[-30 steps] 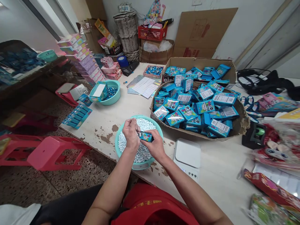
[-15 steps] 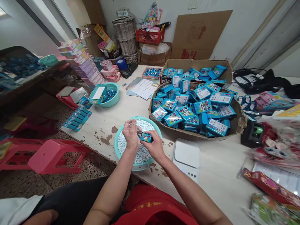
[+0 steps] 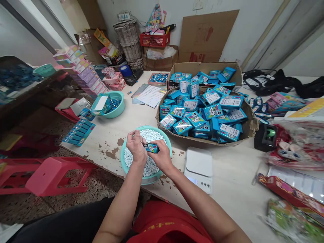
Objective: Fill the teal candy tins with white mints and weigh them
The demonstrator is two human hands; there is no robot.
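Over a turquoise basin (image 3: 165,166) of small white candies (image 3: 152,167), my right hand (image 3: 162,156) grips a small blue box (image 3: 152,147) lying sideways. My left hand (image 3: 136,147) is closed at the box's left end, fingers curled; what it holds, if anything, is hidden. Just right of the basin lies a white scale (image 3: 199,162). Behind it, a cut-down cardboard box (image 3: 202,140) is heaped with blue candy boxes (image 3: 195,118).
A second turquoise basin (image 3: 120,109) and a row of blue packs (image 3: 79,131) are on the left of the table. Red stools (image 3: 54,175) stand on the floor at left. A black tape dispenser (image 3: 264,137) and plastic bags (image 3: 291,148) lie at right.
The view has shifted slightly, so most things appear further left. Both hands keep nearly the same pose over the basin, with the blue box still in my right hand.
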